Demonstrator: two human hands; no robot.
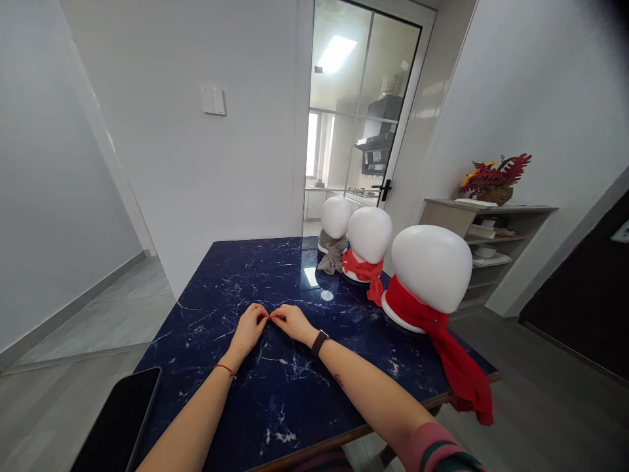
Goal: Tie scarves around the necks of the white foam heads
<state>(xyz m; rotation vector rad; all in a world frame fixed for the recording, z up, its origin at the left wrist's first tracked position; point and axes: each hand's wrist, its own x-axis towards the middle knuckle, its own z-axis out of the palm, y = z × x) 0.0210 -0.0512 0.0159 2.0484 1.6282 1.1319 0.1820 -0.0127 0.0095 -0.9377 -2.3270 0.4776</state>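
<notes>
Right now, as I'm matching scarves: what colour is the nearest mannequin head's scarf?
The scarf is red; head view shows it best.

Dark blue white-veined table (pixel 275 400), white mannequin heads (pixel 432 265), red scarves (pixel 442 341).

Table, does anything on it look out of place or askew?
The nearest head has a red scarf that trails off the table at its right edge and hangs loose below it; the other two scarves stay on top. The far head wears a grey scarf, the others red.
</notes>
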